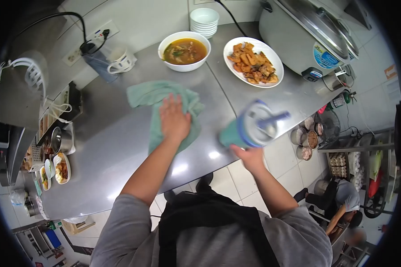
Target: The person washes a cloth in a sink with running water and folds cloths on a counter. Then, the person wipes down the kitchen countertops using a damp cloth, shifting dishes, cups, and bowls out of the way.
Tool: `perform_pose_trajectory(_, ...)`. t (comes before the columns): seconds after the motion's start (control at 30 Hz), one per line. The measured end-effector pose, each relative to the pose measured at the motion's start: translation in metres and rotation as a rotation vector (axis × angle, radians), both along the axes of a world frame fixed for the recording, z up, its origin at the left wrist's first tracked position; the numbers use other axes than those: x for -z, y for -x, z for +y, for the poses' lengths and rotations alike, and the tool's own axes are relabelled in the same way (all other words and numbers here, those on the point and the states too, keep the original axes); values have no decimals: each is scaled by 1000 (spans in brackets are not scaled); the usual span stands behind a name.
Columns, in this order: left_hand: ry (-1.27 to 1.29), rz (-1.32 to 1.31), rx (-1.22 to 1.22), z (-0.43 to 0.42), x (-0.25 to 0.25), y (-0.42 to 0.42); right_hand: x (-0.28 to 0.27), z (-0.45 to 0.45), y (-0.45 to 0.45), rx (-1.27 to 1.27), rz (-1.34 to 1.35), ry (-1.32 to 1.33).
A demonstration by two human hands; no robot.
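My left hand [174, 119] lies flat, fingers extended, on a crumpled green cloth [153, 92] spread over the steel counter [120, 147]. To the right, my right hand [250, 158] is closed at the near side of a teal tumbler [231, 133], its fingers mostly hidden behind it. The tumbler has a clear lid with a blue rim and a blue straw or handle on top; it looks tilted and smeared by motion. Beyond the cloth stands a white bowl of soup [184, 50]. An oval plate of fried food [254, 62] sits farther right.
A large rice cooker [294, 40] occupies the back right, near stacked small bowls [204, 21]. At the back left are a white mug [121, 60] and a clear pitcher [100, 64]. Food dishes [61, 168] line the left end. A person [345, 196] bends down at lower right.
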State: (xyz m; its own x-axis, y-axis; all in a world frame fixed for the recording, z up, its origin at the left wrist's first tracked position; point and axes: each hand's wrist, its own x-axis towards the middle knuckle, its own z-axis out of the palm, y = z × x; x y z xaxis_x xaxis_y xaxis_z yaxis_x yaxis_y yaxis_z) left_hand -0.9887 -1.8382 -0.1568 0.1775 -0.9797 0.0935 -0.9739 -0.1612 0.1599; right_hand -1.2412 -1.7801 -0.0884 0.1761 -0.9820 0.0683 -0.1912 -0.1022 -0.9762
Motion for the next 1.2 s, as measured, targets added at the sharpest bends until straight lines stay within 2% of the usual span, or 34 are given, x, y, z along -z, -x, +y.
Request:
perform_pose_trajectory(0.07, 63, 75, 103, -35, -1, 36, 4, 22, 60, 133, 145, -5)
perform_pose_trajectory(0.13, 125, 612, 79, -71, -11, 63, 8, 48, 101, 294, 86, -34)
perform_pose_trajectory(0.17, 122, 621, 88, -89, -8, 71, 8, 62, 116, 369, 74, -51)
perform_pose_trajectory(0.23, 405, 717, 74, -125, 3, 86, 9, 89, 136, 453, 71, -71)
perform_pose_trajectory(0.27, 396, 726, 79, -143, 7, 91, 9, 101, 141, 490, 77, -68)
perform_pose_trajectory(0.37, 515, 719, 160, -186, 11, 100, 15, 133, 155, 542, 87, -161)
perform_pose_trajectory(0.43, 96, 586, 73, -200, 6, 102, 21, 147, 153, 583, 18, -223)
perform_pose_trajectory(0.47, 86, 588, 77, -198, 9, 106, 23, 149, 154, 590, 21, -231)
perform_pose_trajectory(0.53, 97, 110, 146, -192, 13, 113, 25, 153, 156, 564, 61, -218)
perform_pose_trajectory(0.6, 30, 68, 158, -163, 14, 120, 22, 149, 156, 565, 54, -235)
perform_pose_trajectory(0.67, -54, -45, 270, -113, 7, 141, 13, 133, 153, 557, 113, -165)
perform_pose_trajectory(0.8, 58, 120, 631, 1, 7, 169, 8, 83, 139, 370, 109, -66)
perform_pose_trajectory(0.87, -6, 189, 708, 41, -4, 151, -7, 47, 110, 248, 81, -34)
perform_pose_trajectory(1.0, -52, 178, 668, 103, -20, 62, -18, -18, 22, -143, 63, -58)
perform_pose_trajectory(1.03, -76, 157, 626, 119, -24, 33, -13, -31, -9, -214, 25, 3)
perform_pose_trajectory(1.1, -135, 118, 525, 157, -33, -23, -10, -54, -78, -398, 109, 190)
perform_pose_trajectory(1.17, -206, 82, 377, 200, -41, -71, 25, -68, -157, -384, -89, 201)
perform_pose_trajectory(1.2, -243, 65, 288, 220, -43, -92, 24, -68, -195, -390, -126, 195)
